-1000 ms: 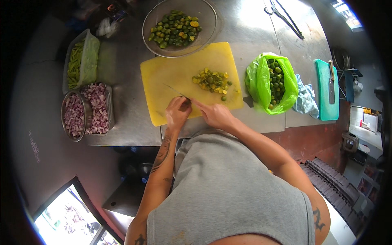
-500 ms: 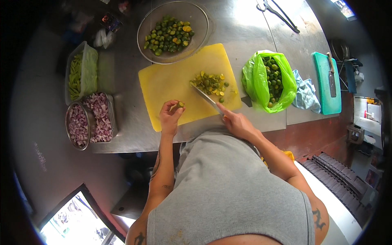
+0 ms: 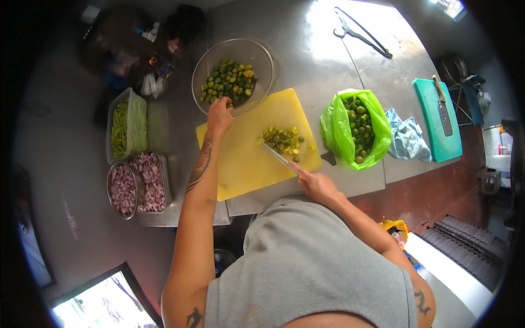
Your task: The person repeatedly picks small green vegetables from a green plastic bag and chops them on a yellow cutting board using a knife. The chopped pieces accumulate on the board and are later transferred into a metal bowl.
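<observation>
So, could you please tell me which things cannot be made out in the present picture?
All in the head view:
- Whether the left hand holds a fruit: its fingers hide this.
- The handle of the held knife: mostly covered by the right hand.
- Deeper contents of the green bag: hidden by its side and the upper fruits.
- The clutter at upper left: too dark and blurred to name.
</observation>
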### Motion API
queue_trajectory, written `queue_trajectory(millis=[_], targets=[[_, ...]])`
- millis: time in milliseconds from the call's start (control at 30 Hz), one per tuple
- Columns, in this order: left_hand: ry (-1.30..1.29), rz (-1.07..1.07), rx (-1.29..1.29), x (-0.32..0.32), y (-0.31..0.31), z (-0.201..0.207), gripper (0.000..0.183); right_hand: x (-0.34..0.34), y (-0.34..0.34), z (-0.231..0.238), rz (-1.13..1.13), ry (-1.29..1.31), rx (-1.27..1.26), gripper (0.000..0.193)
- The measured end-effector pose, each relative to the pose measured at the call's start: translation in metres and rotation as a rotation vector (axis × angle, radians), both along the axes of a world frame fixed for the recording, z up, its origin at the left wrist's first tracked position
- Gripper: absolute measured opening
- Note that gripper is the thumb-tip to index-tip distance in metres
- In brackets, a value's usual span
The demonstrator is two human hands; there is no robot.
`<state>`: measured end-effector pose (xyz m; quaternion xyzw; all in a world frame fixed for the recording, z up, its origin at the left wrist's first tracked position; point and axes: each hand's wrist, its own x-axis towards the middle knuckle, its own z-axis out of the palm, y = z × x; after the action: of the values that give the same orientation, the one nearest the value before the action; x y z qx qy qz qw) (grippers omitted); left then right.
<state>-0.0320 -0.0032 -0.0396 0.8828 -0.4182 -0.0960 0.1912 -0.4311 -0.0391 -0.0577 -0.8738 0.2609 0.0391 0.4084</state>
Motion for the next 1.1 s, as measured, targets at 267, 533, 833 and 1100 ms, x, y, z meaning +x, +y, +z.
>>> queue_trajectory(millis=[267, 533, 833, 1100], targets=[[-0.076, 0.010, 0.058, 0.013, -0.008, -0.017, 0.028, 0.000, 0.005, 0.002, -0.013, 0.013, 0.013, 0.071], [-0.260, -0.100, -0.075, 0.030, -0.006, -0.043, 0.021, -0.001, 0.005, -0.005, -0.044, -0.042, -0.023, 0.070], [-0.284, 0.124, -0.536, -0.089, -0.047, 0.008, 0.037, 0.000, 0.003, -0.016, -0.043, -0.097, 0.013, 0.068], [0.155, -0.797, -0.286, -0.299, -0.176, -0.003, 0.022, 0.004, 0.001, -0.044, -0.008, -0.178, -0.032, 0.056]])
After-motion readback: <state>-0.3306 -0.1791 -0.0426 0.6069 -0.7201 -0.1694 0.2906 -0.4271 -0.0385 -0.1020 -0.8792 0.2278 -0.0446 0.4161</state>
